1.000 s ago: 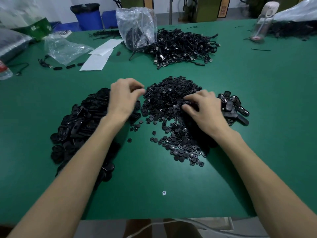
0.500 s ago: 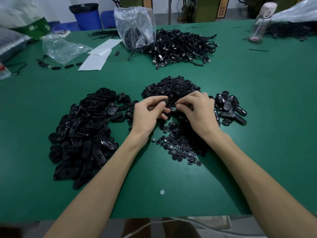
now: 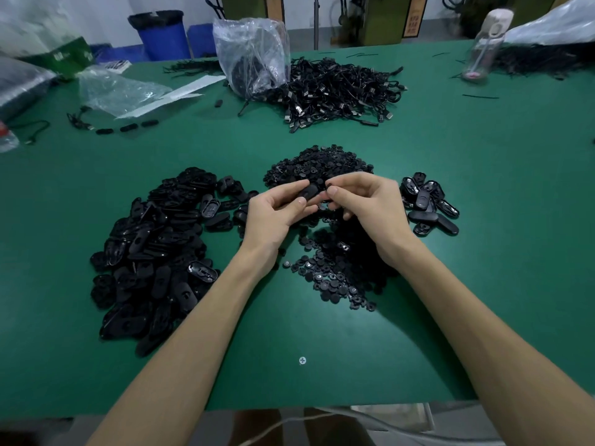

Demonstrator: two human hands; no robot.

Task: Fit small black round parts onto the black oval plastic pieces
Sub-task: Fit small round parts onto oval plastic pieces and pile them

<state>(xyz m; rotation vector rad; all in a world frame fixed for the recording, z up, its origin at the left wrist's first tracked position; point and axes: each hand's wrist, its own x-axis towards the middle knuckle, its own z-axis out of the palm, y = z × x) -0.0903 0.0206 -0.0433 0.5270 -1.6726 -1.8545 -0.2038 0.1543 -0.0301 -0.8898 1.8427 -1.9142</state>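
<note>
My left hand point(image 3: 277, 211) grips a black oval plastic piece point(image 3: 308, 192) between thumb and fingers, held above the table's middle. Close beside it, my right hand point(image 3: 367, 204) pinches a small black round part point(image 3: 330, 190) at its thumb and forefinger tips, next to the oval piece's end. Beneath both hands spreads a heap of small round parts point(image 3: 335, 262). A big pile of loose oval pieces point(image 3: 154, 252) lies to the left. A smaller group of oval pieces point(image 3: 429, 204) lies to the right.
The green table point(image 3: 483, 252) carries a heap of black cords with plugs point(image 3: 338, 91) at the back, a clear plastic bag point(image 3: 254, 56), another bag and white paper point(image 3: 128, 91) at back left, and a bottle point(image 3: 483, 46) at back right. A screw head point(image 3: 302, 360) sits near the front edge.
My left hand left the oval pile carrying one piece and came to the middle. My right hand lifted off the round parts with one pinched, and both hands met.
</note>
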